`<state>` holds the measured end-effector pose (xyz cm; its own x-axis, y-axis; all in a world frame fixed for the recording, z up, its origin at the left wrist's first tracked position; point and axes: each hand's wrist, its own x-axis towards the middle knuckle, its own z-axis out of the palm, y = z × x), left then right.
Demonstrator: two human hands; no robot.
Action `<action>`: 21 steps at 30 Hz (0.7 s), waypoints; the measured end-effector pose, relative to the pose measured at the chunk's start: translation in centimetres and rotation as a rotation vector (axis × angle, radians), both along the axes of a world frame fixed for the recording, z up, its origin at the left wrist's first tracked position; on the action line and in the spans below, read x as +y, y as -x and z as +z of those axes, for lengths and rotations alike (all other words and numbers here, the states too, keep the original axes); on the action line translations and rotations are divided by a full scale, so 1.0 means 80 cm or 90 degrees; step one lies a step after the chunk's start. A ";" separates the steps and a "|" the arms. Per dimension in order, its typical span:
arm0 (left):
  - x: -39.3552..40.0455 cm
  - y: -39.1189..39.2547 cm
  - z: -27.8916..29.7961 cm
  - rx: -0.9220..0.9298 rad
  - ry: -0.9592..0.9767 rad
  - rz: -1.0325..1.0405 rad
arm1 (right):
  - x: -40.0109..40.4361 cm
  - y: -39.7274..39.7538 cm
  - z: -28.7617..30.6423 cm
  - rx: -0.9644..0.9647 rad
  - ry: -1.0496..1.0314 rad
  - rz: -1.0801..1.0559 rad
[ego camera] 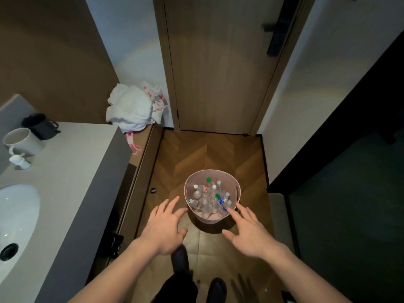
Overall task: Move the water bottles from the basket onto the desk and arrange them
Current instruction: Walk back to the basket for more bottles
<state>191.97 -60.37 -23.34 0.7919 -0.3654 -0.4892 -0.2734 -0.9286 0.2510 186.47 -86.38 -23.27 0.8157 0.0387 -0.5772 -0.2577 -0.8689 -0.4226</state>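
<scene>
Clear glossy plastic water bottles (207, 199) in a matt pink plastic basket (237, 189); herringbone wood floor (196, 154); far wooden door (220, 68); left, a glossy white sink (17, 206).

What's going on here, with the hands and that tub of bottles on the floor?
A person stands over a pink basket on the wooden floor, by a closed door. It is full of water bottles, most with white caps, two with green. The left hand and right hand reach down toward it, one on each side, fingers spread and holding nothing. No bottle has been lifted out yet. To the left is a counter with a sink and two mugs.
</scene>
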 end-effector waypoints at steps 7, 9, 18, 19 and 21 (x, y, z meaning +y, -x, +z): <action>-0.009 -0.133 -0.046 0.052 -0.013 -0.008 | -0.009 -0.111 -0.042 0.035 0.005 -0.038; -0.012 -0.172 -0.059 0.069 -0.007 -0.016 | -0.009 -0.147 -0.054 0.036 0.009 -0.055; -0.036 -0.319 -0.171 0.141 -0.021 -0.038 | -0.004 -0.272 -0.174 0.078 -0.010 -0.162; -0.041 -0.329 -0.185 0.140 -0.023 -0.041 | -0.002 -0.283 -0.187 0.103 -0.008 -0.163; -0.055 -0.349 -0.219 0.143 -0.048 -0.071 | 0.002 -0.305 -0.206 0.126 -0.012 -0.160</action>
